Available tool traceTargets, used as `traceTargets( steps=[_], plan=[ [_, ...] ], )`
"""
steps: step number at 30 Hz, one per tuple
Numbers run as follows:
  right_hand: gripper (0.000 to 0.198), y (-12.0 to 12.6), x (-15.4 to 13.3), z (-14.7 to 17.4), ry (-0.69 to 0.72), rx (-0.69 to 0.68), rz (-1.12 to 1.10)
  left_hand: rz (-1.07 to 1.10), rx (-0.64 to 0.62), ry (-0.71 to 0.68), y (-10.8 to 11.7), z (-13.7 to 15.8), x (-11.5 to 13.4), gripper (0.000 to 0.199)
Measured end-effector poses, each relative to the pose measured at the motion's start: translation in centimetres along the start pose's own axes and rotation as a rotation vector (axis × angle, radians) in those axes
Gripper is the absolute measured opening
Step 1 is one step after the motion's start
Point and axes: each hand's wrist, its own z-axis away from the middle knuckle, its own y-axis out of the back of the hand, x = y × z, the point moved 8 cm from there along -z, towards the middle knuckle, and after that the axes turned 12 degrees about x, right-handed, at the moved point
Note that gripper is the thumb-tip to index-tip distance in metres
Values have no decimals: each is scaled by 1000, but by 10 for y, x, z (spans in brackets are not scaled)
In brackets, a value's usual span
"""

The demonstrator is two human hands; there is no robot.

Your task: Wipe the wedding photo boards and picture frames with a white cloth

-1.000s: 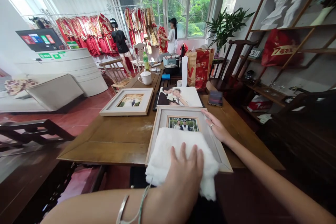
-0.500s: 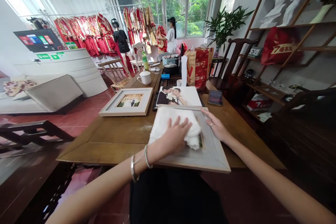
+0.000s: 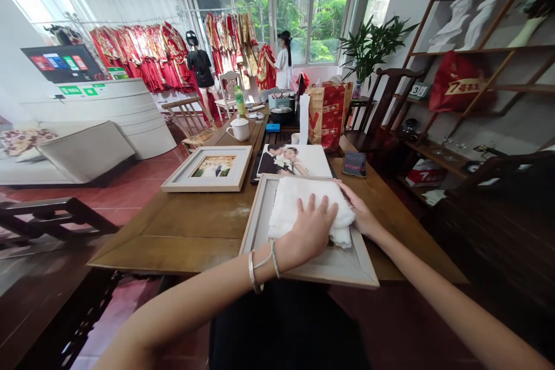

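A picture frame [image 3: 260,208] with a pale wooden border lies at the table's near edge, its front face up. On it rests a folded white cloth [image 3: 288,199], covering most of the picture inside. My left hand [image 3: 310,228] lies flat on this cloth with its fingers spread. At the frame's upper right side, my right hand [image 3: 358,211] grips the edge; the cloth's right side hides part of its fingers. Just behind lies a wedding photo print [image 3: 310,159]. To the left, a second picture frame [image 3: 203,185] lies on the table.
The wooden table [image 3: 182,231] also bears a white lidded cup [image 3: 239,128], a phone [image 3: 354,163], a blue box [image 3: 273,127] and a red and brown paper bag [image 3: 329,115]. Two people stand by racks of red garments [image 3: 143,58] at the back. Shelves [image 3: 463,49] stand at right.
My left hand has slid the white cloth to the right across the frame, up against my right hand. My right hand stays at the frame's right side.
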Motion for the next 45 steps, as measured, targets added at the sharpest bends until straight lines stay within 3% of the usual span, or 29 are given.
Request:
traceTargets(
  steps=[7, 9, 13, 19, 24, 26, 28, 31, 34, 39, 45],
  plan=[
    [76, 7, 4, -3, 81, 59, 162, 39, -187, -74, 35, 78, 28, 61],
    [78, 8, 7, -4, 84, 76, 169, 50, -253, -12, 42, 98, 17, 61],
    [71, 10, 18, -5, -17, 102, 107, 87, -354, 261, 51, 123, -29, 73],
    [53, 17, 22, -4, -232, 179, 40, 156, -174, 422, 57, 149, -76, 87],
    [43, 22, 19, 5, -435, 255, -19, 183, 6, 540, 45, 171, -99, 86],
    [41, 19, 15, 15, -540, 217, -112, 204, 51, 546, 34, 175, -102, 87],
    [41, 6, 6, 30, -653, 51, -228, 214, 92, 544, 21, 177, -103, 91],
    [61, 2, -9, 54, -786, 15, -295, 190, 137, 548, 6, 179, -104, 100],
    [77, 4, -18, 71, -807, 99, -257, 156, 147, 535, 4, 180, -104, 103],
    [83, 11, -21, 82, -747, 277, -264, 100, 118, 444, 23, 181, -103, 88],
    [78, 49, -41, 88, -825, 417, -137, -43, -94, 448, 18, 184, -103, 95]
  ],
)
